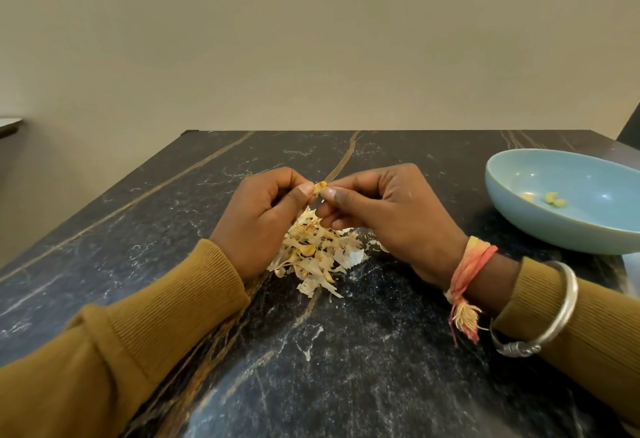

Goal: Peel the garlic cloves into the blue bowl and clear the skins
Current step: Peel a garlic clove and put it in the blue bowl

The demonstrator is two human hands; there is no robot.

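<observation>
Dark marble table (346,351) against a plain beige wall carries the work. Both hands meet over a heap of skins (317,252): the left hand (256,216) and right hand (384,212) each pinch one small garlic clove (320,185) between thumb and fingertips. Peeling looks to be in hand. The blue bowl (519,216) sits to the right, holding a few cloves (554,198). Next, probably, strip the last skin, then reach right and drop the clove in.
</observation>
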